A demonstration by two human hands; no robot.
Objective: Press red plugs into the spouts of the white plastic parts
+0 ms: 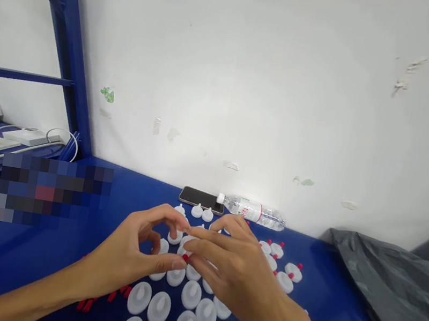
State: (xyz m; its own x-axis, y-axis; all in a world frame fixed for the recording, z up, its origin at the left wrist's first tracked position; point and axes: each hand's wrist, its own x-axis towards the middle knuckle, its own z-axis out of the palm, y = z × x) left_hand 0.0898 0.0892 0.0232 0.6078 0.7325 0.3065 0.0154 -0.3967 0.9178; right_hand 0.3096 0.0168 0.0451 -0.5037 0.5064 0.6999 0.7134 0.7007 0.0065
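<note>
Both your left hand [128, 249] and right hand [240, 267] flank one red tip [185, 257] — just beside the left thumb [171, 264]; whether either grips it, I cannot tell.

Blue surface [21, 252], crowded in the middle with nozzled white discs [158, 308]. Carries small red pieces [111, 296] to the left, red-tipped discs [293, 273] to the right. Toward the back, bears a dark phone [192, 196] and, just beside, a clear bottle [251, 210] on its side; at far right, dark plastic sheeting [388, 296].
</note>
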